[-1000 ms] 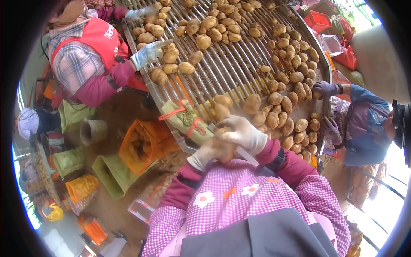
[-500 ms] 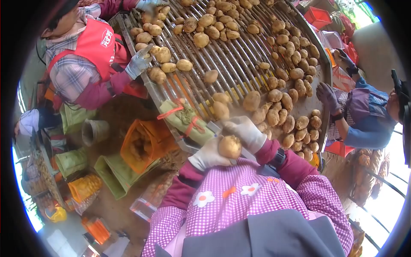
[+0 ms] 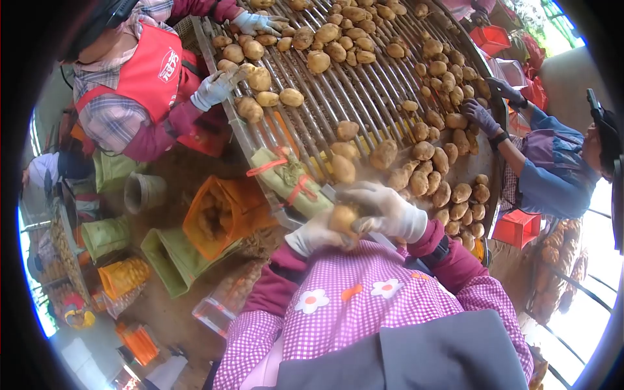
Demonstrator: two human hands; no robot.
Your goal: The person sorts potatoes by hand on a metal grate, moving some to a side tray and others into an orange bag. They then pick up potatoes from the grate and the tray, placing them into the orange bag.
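Observation:
In front of my apron, a round potato (image 3: 342, 218) sits between my gloved hands, slightly blurred. My left hand (image 3: 312, 236) grips it from the left and below. Against its right side presses the thumb of my right hand (image 3: 390, 211), with the fingers curled over the top. Both gloves are white. Just beyond my hands, a rolled green sack (image 3: 286, 179) tied with red strips lies along the edge of the roller table (image 3: 312, 117). Several more potatoes (image 3: 344, 168) rest on the rollers near my right hand.
A co-worker in a red apron (image 3: 146, 65) reaches onto the rollers at left; another in blue sleeves (image 3: 552, 169) handles potatoes at right. An orange sack of potatoes (image 3: 244, 208) and an open green sack (image 3: 166, 260) stand on the floor at my left.
My right hand has closed onto the potato, its thumb now on the right side. The right co-worker's hands have moved farther up along the table among the potatoes.

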